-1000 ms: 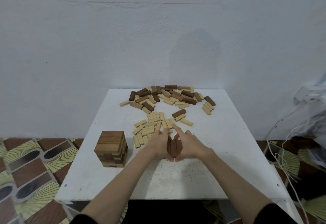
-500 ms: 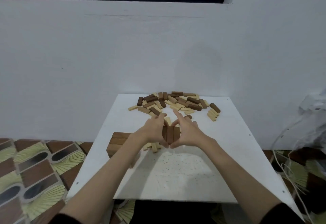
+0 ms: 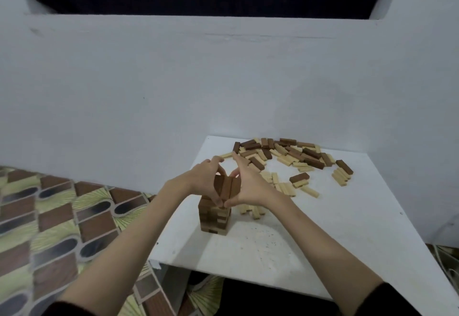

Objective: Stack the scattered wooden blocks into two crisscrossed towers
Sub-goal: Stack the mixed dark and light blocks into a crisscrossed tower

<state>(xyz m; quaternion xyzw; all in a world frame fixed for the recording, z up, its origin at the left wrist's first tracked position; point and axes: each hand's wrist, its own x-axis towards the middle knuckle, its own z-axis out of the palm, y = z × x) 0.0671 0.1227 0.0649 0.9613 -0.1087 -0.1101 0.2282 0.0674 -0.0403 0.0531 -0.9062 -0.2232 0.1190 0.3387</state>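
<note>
Wooden tower (image 3: 214, 218) rises at the left near edge of a white table (image 3: 347, 228), where the left hand (image 3: 203, 179) and right hand (image 3: 248, 186) squeeze a row of dark blocks (image 3: 227, 186) between them, seemingly to lay one aligned layer; scattered blocks (image 3: 285, 156) lie far right.

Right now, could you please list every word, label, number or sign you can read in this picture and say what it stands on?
None: no readable text anywhere in this view.
The dark blocks held between the left hand and right hand show plain wood.
The tower, the scattered blocks, the white table and the wall bear no markings.
</note>
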